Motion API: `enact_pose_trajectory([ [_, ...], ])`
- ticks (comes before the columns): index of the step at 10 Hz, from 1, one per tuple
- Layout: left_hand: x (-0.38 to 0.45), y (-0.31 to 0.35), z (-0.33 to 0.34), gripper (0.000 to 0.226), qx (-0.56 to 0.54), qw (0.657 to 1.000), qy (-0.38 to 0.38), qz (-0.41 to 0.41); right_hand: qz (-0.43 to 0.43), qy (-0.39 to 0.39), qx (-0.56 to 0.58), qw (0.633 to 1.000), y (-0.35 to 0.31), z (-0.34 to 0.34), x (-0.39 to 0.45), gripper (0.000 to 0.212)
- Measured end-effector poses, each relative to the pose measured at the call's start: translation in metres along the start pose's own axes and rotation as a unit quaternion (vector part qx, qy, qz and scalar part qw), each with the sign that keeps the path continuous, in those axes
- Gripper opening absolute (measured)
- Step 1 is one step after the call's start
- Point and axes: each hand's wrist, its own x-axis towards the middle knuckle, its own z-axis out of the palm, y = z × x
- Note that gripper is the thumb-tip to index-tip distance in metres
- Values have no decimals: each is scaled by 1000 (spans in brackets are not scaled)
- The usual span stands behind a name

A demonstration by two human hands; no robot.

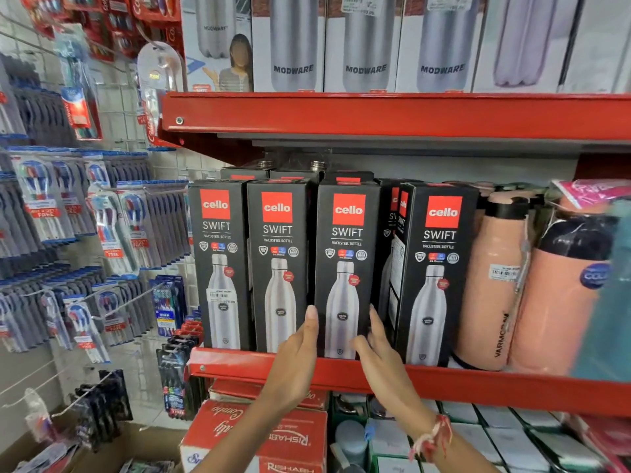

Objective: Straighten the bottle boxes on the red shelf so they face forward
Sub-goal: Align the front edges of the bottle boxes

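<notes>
Several black Cello Swift bottle boxes stand in a row on the red shelf. My left hand presses the lower left edge of the third box, thumb up along its side. My right hand holds the same box at its lower right corner, fingers reaching into the gap beside it. That box faces forward, like the first box and second box. The fourth box is turned slightly, showing its left side. Another box sits behind in the gap, mostly hidden.
Peach flasks stand right of the boxes. A second row of black boxes sits behind. White Modware boxes fill the shelf above. Toothbrush packs hang on a wire rack at left. Red cartons lie below the shelf.
</notes>
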Motion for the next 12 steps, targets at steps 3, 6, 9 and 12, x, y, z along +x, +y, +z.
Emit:
enact_pose_trajectory([
  [3,4,23,7,55,195,936,176,236,-142,281,13,949,29,-39,7,28],
  [6,7,24,100,59,89,990,-36,101,44,185,28,981,66,-66,18,67],
  [9,6,19,82,48,97,993,9,62,29,122,-10,992,60,-57,20,62],
  [12,1,43,74,43,81,995,-19,46,-41,144,-43,988,49,-63,16,71],
])
